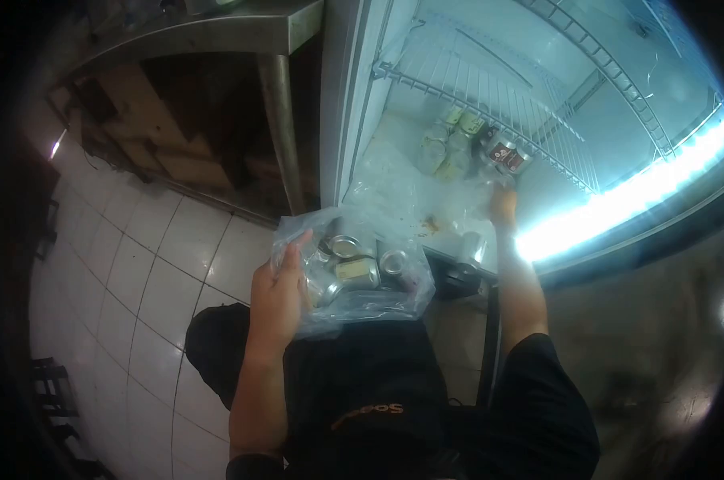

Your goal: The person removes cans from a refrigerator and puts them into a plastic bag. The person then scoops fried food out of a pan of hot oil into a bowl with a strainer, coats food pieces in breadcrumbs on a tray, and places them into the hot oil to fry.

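My left hand (282,284) grips the edge of a clear plastic bag (414,300), thumb up, at my lap. Several drink cans lie jumbled in the bag, among them a can with a pale yellow label (356,273). Reaching into the fridge, my right hand (503,206) is closed on a silvery can, whose outline is hazy beside the fingers. Just beyond it stand dark red-brown cans (502,152), with yellow-green cans (470,122) behind and to the left. Nearer me, one silver can (472,250) sits by the fridge's front edge.
Wire shelves (498,100) hang above the cans in the fridge. A bright light tube (634,188) runs along its right side. To the left stands a metal table (278,120) over white floor tiles (150,272). A brown stain (430,226) marks the fridge floor.
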{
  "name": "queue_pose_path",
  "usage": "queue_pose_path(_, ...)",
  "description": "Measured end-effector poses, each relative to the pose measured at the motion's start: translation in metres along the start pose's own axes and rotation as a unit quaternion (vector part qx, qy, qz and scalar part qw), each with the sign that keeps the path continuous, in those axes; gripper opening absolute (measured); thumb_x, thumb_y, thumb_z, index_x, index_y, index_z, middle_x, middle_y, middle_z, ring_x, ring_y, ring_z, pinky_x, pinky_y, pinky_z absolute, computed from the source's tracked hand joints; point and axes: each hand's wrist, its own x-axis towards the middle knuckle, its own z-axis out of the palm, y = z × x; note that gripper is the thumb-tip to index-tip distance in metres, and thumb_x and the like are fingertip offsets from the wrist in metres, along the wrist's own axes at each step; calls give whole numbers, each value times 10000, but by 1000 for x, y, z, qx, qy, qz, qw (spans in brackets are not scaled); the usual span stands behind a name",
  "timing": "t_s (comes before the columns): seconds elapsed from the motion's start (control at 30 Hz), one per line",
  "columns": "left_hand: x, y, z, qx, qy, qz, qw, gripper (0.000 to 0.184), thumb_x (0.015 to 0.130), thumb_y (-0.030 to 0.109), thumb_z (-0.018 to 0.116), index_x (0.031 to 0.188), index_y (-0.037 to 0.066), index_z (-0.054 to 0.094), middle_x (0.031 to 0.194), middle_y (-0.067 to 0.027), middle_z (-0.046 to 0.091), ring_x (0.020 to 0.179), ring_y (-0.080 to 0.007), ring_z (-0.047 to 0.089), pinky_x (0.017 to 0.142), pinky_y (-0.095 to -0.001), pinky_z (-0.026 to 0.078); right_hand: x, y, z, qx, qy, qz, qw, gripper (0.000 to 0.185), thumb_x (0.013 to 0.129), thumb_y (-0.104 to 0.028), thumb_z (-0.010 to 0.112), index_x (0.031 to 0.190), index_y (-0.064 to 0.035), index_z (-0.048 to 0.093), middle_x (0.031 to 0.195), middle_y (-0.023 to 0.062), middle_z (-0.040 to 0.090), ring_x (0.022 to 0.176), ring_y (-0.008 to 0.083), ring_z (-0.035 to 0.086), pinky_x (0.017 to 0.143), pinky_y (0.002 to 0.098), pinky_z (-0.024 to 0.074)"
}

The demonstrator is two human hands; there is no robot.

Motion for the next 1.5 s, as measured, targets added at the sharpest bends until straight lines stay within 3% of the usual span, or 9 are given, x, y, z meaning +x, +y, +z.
queue_pose_path(0.17, 2, -3, -1, 2, 1, 7, 1000, 418, 1004, 315, 377, 1240, 19, 552, 592, 60, 354, 513, -28, 355, 509, -206, 349, -9, -41, -56, 141, -120, 115, 976, 643, 752, -275, 618, 1268, 59, 429, 1253, 280, 466, 1164, 393, 468, 946, 478, 387)
queue_pose_path(0.33, -1, 1, -1, 3, 12, -6, 1000, 443, 997, 350, 388, 1238, 18, 556, 591, 56, 347, 534, -30, 370, 531, -204, 347, -218, -91, -57, -371, 33, 113, 921, 637, 786, -374, 649, 1279, -24, 449, 1271, 238, 455, 1207, 363, 425, 1044, 437, 320)
queue_pose_path(0.43, 0, -1, 1, 31, 38, -5, 999, 556, 975, 438, 387, 1208, -36, 563, 529, 59, 339, 533, -53, 384, 819, -243, 362, -221, -86, -42, -36, 120, 48, 991, 294, 800, -191, 643, 1049, -39, 609, 1217, 168, 496, 1188, 335, 418, 987, 438, 349)
queue_pose_path(0.53, 1, -3, 3, 33, 25, -9, 999, 550, 975, 441, 383, 1202, -23, 573, 518, 59, 337, 504, -57, 377, 837, -253, 358, -208, -83, -55, 11, 119, 4, 993, 115, 747, -81, 620, 845, -20, 620, 1150, 155, 524, 1087, 339, 463, 937, 438, 373)
queue_pose_path(0.97, 7, 1, -1, 73, 8, 8, 997, 553, 975, 450, 373, 1218, -10, 559, 495, 47, 352, 556, -65, 418, 1001, -324, 291, -259, -48, -72, -154, 72, 103, 980, 495, 661, -141, 689, 1136, -121, 549, 1383, 197, 273, 1208, 443, 270, 986, 553, 302)
queue_pose_path(1.0, 5, 5, -2, 53, 0, -8, 999, 497, 990, 392, 376, 1236, -5, 546, 521, 42, 368, 575, -63, 402, 682, -218, 351, -257, -53, -76, -153, 57, 94, 982, 495, 650, -132, 696, 1121, -112, 547, 1375, 202, 276, 1204, 439, 276, 975, 546, 316)
queue_pose_path(1.3, 6, -1, -6, 27, -14, -12, 999, 500, 994, 383, 370, 1261, -11, 521, 558, 30, 417, 613, -62, 411, 655, -216, 347, -237, -90, -94, 31, 24, 150, 988, 552, 642, -68, 769, 1115, -58, 485, 1237, 159, 413, 1108, 288, 459, 945, 388, 396)
queue_pose_path(1.4, 6, -5, -1, 35, -11, -3, 999, 525, 988, 408, 370, 1245, -20, 530, 531, 23, 422, 554, -63, 403, 608, -208, 334, -226, -171, -132, 501, -111, 191, 837, 564, 662, -44, 747, 1150, -48, 464, 1219, 114, 416, 1132, 220, 442, 923, 328, 423)
queue_pose_path(1.5, 7, -8, -2, 35, -14, 20, 999, 543, 983, 429, 373, 1233, -24, 540, 522, 17, 430, 498, -65, 396, 558, -202, 326, -223, -217, -130, 566, -388, 125, 717, 686, 601, -136, 794, 1202, -87, 467, 1328, 115, 422, 1211, 250, 419, 952, 359, 412)
